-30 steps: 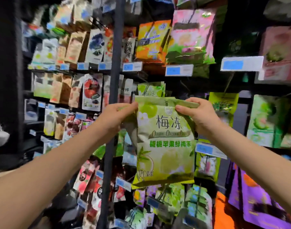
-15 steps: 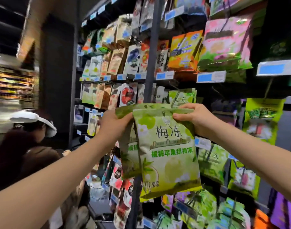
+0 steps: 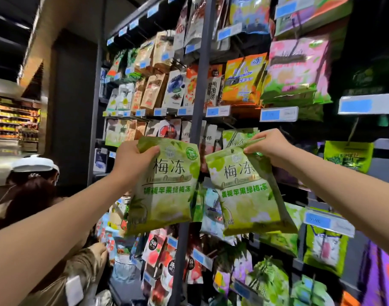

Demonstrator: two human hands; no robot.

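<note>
Shelving (image 3: 202,85): hung rows of snack bags | green pouches: two, held up side by side before the shelving, edges almost meeting | left hand (image 3: 131,157): fingers curled round top corner of left pouch (image 3: 167,195), thumb on front | right hand (image 3: 270,149): fingertips pinching top edge of right pouch (image 3: 248,195)

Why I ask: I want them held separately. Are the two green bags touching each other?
Apart. The head view shows a narrow strip of shelving between the left bag and the right bag, all along their facing edges.
</note>
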